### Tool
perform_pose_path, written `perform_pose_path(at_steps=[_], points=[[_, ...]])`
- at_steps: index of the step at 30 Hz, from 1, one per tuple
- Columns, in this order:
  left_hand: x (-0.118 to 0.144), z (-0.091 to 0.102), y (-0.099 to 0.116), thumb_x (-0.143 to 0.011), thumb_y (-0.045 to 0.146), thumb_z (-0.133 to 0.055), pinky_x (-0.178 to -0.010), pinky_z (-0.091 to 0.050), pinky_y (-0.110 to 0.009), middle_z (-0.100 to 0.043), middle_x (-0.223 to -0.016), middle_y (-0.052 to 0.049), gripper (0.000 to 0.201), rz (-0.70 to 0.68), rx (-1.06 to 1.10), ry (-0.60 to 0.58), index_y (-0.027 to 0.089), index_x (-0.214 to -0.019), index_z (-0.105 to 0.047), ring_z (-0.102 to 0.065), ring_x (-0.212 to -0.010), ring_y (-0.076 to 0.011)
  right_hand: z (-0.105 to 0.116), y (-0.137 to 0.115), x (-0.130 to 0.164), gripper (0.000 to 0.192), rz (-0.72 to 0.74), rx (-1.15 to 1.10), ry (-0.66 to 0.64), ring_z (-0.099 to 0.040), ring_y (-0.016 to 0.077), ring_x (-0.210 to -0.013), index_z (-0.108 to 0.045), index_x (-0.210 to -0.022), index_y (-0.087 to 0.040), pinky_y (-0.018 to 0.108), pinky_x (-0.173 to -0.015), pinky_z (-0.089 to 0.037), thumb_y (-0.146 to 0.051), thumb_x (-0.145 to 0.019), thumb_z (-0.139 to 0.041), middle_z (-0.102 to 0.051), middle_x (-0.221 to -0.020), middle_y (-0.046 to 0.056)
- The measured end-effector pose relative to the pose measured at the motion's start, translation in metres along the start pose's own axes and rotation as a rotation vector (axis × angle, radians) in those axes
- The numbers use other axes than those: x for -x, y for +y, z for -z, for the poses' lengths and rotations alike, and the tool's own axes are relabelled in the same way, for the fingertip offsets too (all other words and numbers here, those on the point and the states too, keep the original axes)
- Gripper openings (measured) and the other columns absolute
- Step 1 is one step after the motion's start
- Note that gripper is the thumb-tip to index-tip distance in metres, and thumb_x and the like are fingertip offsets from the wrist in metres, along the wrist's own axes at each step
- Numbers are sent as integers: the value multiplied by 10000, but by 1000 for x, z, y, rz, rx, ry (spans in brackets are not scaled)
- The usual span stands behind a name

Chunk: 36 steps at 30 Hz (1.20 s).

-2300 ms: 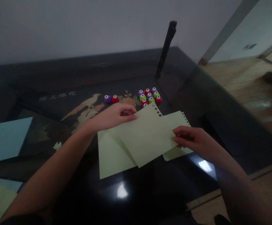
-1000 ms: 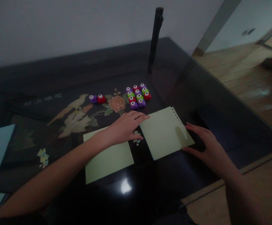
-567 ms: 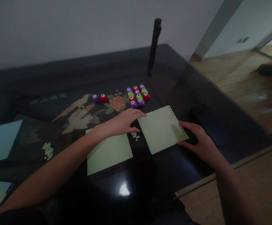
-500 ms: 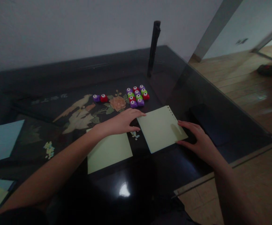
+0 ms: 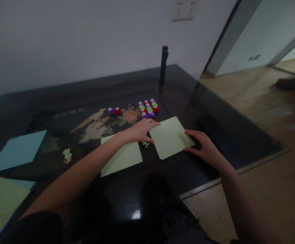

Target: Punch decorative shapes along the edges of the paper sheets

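Left hand (image 5: 140, 131): open and flat, fingertips on the left edge of the right sheet (image 5: 170, 137), pinning it.
Right hand (image 5: 203, 146): open, fingers spread on the sheet's right edge.
Sheet: flat on the counter (image 5: 137, 189), near the front.
Nearby: second sheet (image 5: 123, 157) under the left forearm; punches (image 5: 147, 107) behind; blue paper (image 5: 17, 149) far left; post (image 5: 163, 69) at back.
Obstacles: none between the hands.

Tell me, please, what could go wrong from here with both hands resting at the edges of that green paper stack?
1. The green paper stack lies on glossy dark glass; with the left hand and right hand pressing only its edges, the sheets might slide out of line.
2. Small paper bits beside the stack could get trapped underneath.
3. The left forearm crosses the other green sheet and may drag it.
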State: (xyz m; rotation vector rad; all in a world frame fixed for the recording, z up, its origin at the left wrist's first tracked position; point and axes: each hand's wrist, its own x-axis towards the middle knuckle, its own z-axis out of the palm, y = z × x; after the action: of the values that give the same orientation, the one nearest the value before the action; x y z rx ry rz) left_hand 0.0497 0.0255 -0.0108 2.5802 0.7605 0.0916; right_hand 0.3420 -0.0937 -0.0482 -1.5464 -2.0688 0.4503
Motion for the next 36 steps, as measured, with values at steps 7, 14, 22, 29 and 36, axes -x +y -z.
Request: perform_pose_path(at_steps=[7,14,22,29,36], points=[[0,-2,-3,-745,441,-723,-1044,-309,-402,-464,-1387,-146,759,-3,-13,13,163,-1378,-410,-417,-1253,-277,-4,0,-2,500,32,10,38,-528,321,-1200,-544,-1262,-237,546,-1007,-423,-345,-793,-677,-599,-1294,125],[-5,4,-1,-720,372,-737,-1053,-310,-385,-467,-1399,-155,758,17,-18,-24,143,-1372,-427,-426,-1261,-275,-8,-5,2,515,80,107,65,-491,331,-1246,-560,-1247,-205,552,-1026,-413,-367,-780,-704,-537,-1357,166],[-11,7,-3,-729,242,-634,-1043,-354,-385,-516,-1376,-144,645,9,17,-13,148,-1343,-460,-478,-1245,-253,-20,-35,0,462,224,271,40,-471,341,-1260,-600,-1201,-217,559,-1007,-431,-372,-780,-714,-537,-1370,149],[-15,5,-5,-743,147,-525,-1046,-373,-385,-541,-1357,-147,581,6,56,22,130,-1322,-481,-506,-1230,-244,-29,-52,6,379,175,378,66,-522,350,-1211,-609,-1172,-202,600,-983,-435,-370,-835,-659,-586,-1311,157],[-13,5,-8,-760,64,-444,-1079,-341,-369,-537,-1381,-107,566,-17,93,10,167,-1316,-477,-477,-1269,-199,-34,-56,9,332,154,377,98,-554,347,-1157,-617,-1138,-207,572,-962,-458,-381,-855,-624,-597,-1288,159]])
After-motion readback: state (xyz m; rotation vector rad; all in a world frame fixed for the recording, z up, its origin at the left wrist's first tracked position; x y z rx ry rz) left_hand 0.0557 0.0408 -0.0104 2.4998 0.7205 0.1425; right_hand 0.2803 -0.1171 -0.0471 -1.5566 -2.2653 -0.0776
